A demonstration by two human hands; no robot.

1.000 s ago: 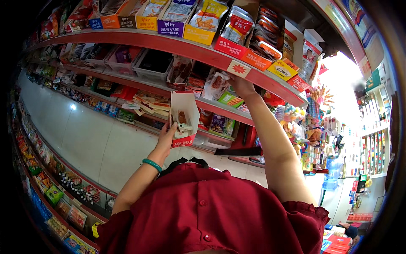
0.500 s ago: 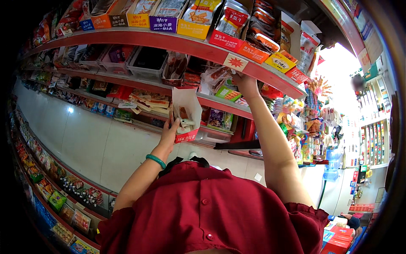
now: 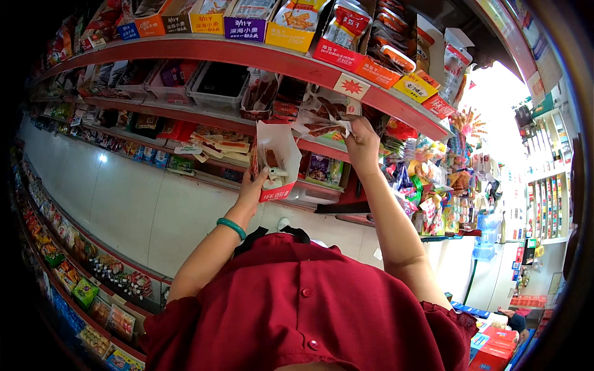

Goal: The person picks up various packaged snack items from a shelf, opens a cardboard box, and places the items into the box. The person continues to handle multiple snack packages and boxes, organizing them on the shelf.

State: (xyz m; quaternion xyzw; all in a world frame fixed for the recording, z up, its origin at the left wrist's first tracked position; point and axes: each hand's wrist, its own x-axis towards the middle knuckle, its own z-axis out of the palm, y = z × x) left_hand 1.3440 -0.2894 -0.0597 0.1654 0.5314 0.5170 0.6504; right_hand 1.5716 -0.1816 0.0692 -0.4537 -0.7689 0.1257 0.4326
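Shop shelves (image 3: 260,59) unchanged; left hand (image 3: 253,188) still grips open carton (image 3: 275,161); right hand (image 3: 362,145) fingers now pinching packets (image 3: 322,117).

Small grocery shop, long red shelves (image 3: 260,59) packed with snack packets (image 3: 346,31), price tags (image 3: 351,86), water bottles (image 3: 486,238) by the doorway

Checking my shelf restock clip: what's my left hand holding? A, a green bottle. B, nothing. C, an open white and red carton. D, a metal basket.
C: the left hand grips the open white and red carton from below, while the right hand reaches to the shelf packets.
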